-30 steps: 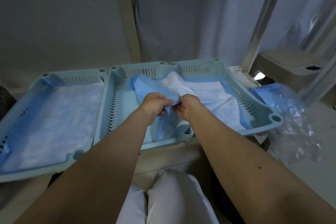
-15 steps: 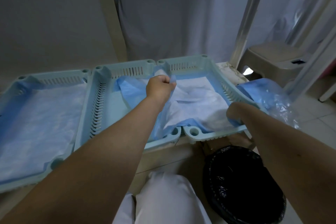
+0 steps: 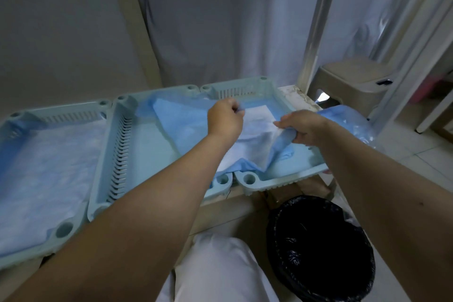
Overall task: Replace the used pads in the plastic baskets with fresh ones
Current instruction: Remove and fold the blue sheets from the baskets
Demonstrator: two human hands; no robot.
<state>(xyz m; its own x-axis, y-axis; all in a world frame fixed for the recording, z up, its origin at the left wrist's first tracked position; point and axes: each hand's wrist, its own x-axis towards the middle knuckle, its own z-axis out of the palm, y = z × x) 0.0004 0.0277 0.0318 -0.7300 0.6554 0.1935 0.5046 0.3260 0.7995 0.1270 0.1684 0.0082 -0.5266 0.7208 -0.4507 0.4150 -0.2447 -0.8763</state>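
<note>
while the left hand (image 3: 224, 120) grips the blue pad (image 3: 176, 125) and the right hand (image 3: 300, 125) holds its other edge over the right basket (image 3: 282, 180), no writing is readable.

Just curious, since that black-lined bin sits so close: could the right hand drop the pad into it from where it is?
Probably yes. The right hand grips the pad at the right basket, and the bin stands open just below, nothing between.
</note>
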